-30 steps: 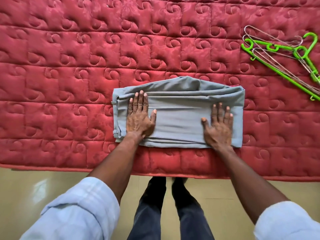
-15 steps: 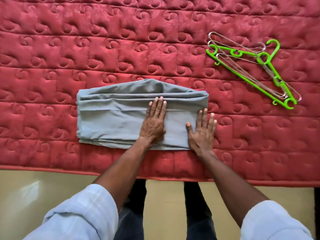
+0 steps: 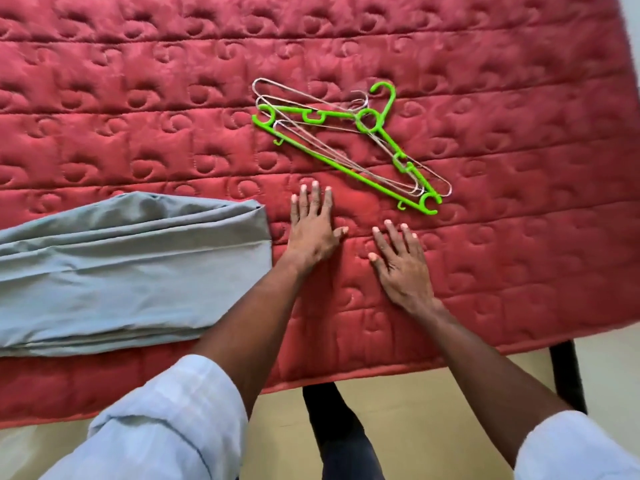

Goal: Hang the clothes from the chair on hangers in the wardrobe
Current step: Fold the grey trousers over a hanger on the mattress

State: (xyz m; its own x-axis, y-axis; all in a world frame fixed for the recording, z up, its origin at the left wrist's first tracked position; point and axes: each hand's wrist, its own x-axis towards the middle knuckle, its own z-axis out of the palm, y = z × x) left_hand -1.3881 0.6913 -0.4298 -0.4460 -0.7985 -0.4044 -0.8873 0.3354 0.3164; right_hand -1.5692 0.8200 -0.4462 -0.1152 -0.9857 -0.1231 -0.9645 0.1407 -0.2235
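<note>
Item one, far left: my rolled-up pale blue sleeve (image 3: pixel 166 420) at the lower edge of the view. Item two: a folded grey garment (image 3: pixel 131 271), lying flat on the red quilted mattress (image 3: pixel 138 116) near its front edge, its left part cut off by the frame, its right edge just beside my left hand without touching it. Item three: my left hand (image 3: pixel 313 226), palm down on the mattress, fingers straight and slightly spread, holding nothing. Item four: my right hand (image 3: pixel 401 265), just beside the left, also flat on the mattress with fingers extended, gripping nothing. Item five, beyond both hands: a green plastic hanger (image 3: pixel 346 168) lying on the mattress at a slant, its hook towards the far right, near my fingertips but apart from them. Item six: several thin wire hangers (image 3: pixel 311 98), stacked with the green one and overlapping it; the exact count I cannot tell. Item seven, lower centre: my dark trouser legs (image 3: pixel 339 438) over a yellowish floor (image 3: pixel 433 427). Item eight, lower right: a dark bed-frame leg (image 3: pixel 568 375) below the mattress corner.
</note>
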